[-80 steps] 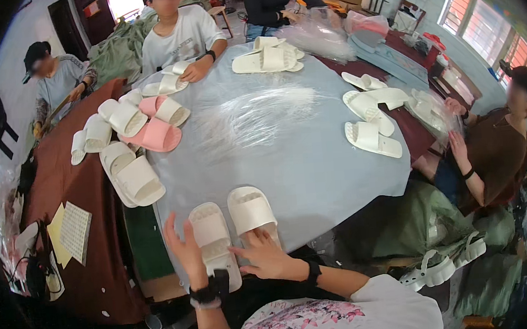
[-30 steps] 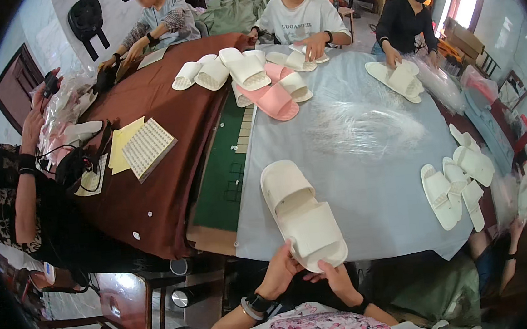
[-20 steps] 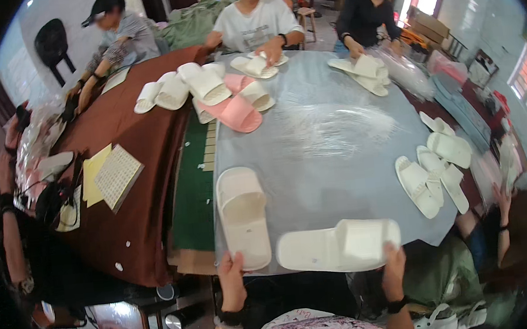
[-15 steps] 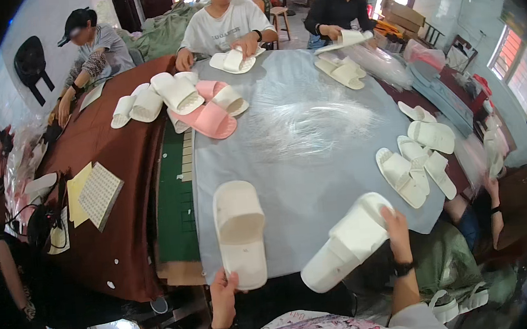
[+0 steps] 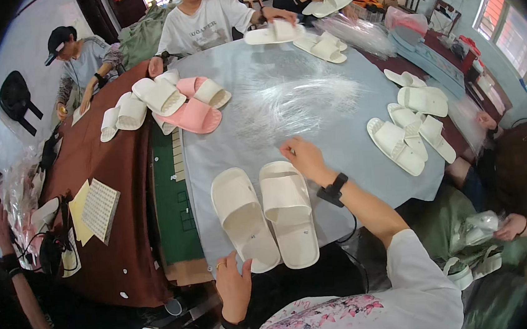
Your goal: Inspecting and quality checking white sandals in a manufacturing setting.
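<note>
White slipper pair (image 5: 267, 215) lies side by side, soles down, at the near edge of the grey desk (image 5: 335, 127). Left hand (image 5: 235, 286) open w/ fingers spread just below the left slipper's heel, holding nothing. Right hand (image 5: 301, 156) loosely open, empty, resting on desk just beyond the right slipper's toe.

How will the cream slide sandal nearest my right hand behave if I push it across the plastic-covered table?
The cream slide sandal looks like thick moulded foam, so probably light and only slightly bendy. It lies flat on its sole beside its mate, so tipping or rolling seems unlikely. The glossy plastic sheet suggests it would slide easily under the right hand.
</note>
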`<state>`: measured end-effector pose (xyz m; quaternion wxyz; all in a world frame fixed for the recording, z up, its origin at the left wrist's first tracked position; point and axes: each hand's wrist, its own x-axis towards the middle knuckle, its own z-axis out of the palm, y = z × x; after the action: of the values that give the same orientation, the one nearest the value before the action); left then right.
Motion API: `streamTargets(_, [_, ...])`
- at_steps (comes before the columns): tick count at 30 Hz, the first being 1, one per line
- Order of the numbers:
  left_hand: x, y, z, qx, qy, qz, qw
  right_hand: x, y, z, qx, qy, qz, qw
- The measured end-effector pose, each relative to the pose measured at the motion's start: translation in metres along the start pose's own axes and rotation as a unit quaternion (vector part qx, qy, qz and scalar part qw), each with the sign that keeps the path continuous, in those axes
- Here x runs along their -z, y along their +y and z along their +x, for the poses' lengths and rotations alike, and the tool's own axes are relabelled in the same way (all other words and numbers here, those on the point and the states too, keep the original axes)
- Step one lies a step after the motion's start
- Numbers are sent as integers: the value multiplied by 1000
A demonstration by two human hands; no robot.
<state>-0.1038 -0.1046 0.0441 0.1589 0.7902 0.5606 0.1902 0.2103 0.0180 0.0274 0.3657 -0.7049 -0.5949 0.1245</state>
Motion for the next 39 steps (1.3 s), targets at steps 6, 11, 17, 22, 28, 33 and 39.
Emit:
streamTargets(6, [-2, 35, 6, -115, -33, -154, 981, -32, 7, 68, 55, 58, -127, 989])
streamTargets(11, [-4, 47, -7, -170, -74, -203, 961, -60, 14, 95, -10, 14, -217, 976])
streamTargets(17, [-6, 42, -10, -122, -89, -271, 951, -17, -12, 97, 57, 224, 57, 971])
streamTargets(22, [-5, 51, 1, -155, -141, -321, 924, 68, -59, 52, 36, 242, 307, 920])
streamTargets(28, [-18, 82, 16, -36, -278, -559, 781, 92, -84, -116, 83, 234, 243, 938])
streamTargets(33, [-32, 98, 33, 79, -265, -687, 671, 60, -89, -219, -114, -55, 403, 906])
streamTargets(39, [-27, 84, 44, 174, -197, -760, 595, 40, -79, -257, -246, -99, 557, 787])
